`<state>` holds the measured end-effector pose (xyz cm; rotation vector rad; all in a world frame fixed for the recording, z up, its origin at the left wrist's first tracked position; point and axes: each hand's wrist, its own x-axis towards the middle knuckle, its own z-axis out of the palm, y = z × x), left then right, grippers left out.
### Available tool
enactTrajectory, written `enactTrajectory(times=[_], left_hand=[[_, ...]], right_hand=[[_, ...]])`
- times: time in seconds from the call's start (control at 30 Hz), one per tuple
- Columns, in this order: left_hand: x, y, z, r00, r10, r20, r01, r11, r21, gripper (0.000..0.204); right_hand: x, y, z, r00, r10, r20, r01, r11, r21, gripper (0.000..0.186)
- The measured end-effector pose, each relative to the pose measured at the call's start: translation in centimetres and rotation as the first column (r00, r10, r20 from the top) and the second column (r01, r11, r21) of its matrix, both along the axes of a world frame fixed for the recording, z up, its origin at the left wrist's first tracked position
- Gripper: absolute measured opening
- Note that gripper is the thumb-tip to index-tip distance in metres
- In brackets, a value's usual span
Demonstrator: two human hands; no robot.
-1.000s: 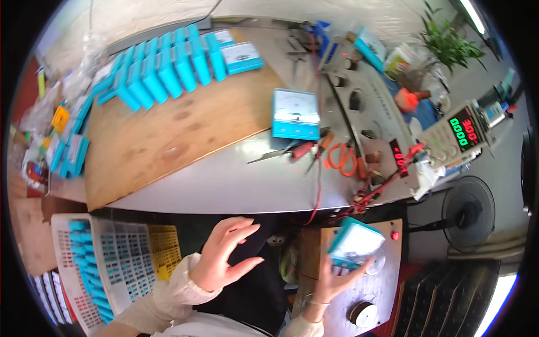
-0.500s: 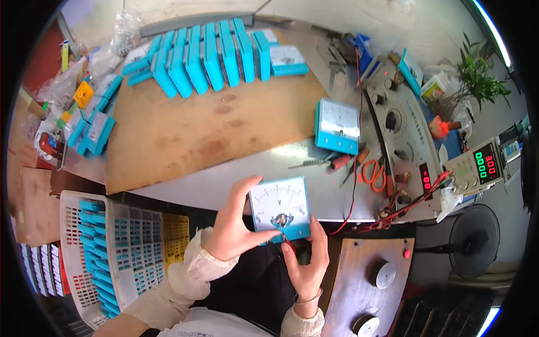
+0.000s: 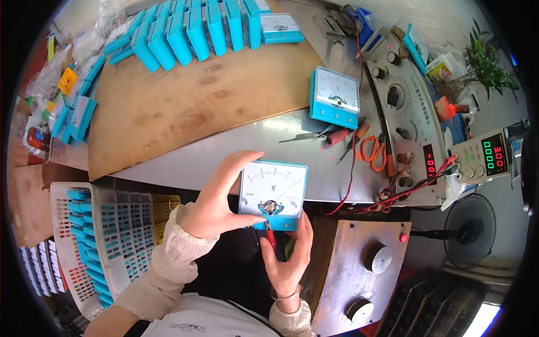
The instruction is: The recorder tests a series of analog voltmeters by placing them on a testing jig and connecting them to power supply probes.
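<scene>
A square panel voltmeter (image 3: 273, 188) with a white dial and a turquoise case is held up in front of me, its face toward me. My left hand (image 3: 216, 202) grips it by the left side, fingers behind and thumb along the lower edge. Under its lower edge my right hand (image 3: 289, 255) pinches a small red-handled tool (image 3: 270, 238), whose thin tip reaches the turquoise strip; the tool's exact kind is not clear. My right fingers also reach up behind the lower right corner of the voltmeter.
Turquoise meters (image 3: 196, 35) stand in a row on a brown board (image 3: 196, 106). Another meter (image 3: 335, 95) sits near pliers and orange-handled scissors (image 3: 373, 154). A test instrument (image 3: 401, 106) with red leads is at right. A white crate (image 3: 123, 230) holds turquoise cases.
The view has shifted, so the bench sits differently in it. The voltmeter stays in my left hand, tilted slightly differently, and the red handle below it shows more fully.
</scene>
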<state>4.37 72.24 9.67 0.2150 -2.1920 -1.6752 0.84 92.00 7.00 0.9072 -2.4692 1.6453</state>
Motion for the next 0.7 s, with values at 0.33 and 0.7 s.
enactTrajectory(times=[0.33,0.7], left_hand=[[0.7,1.3,-0.5,0.999,-0.017,0.050,0.019,0.999,-0.050,0.095],[0.1,-0.5,0.5,1.000,0.002,-0.006,-0.002,0.996,-0.093,0.096]], right_hand=[[1.7,1.7,-0.5,0.983,-0.097,0.155,0.092,0.995,0.039,0.081],[2.0,-0.7,0.9,0.968,-0.104,0.229,0.136,0.982,-0.129,0.025]])
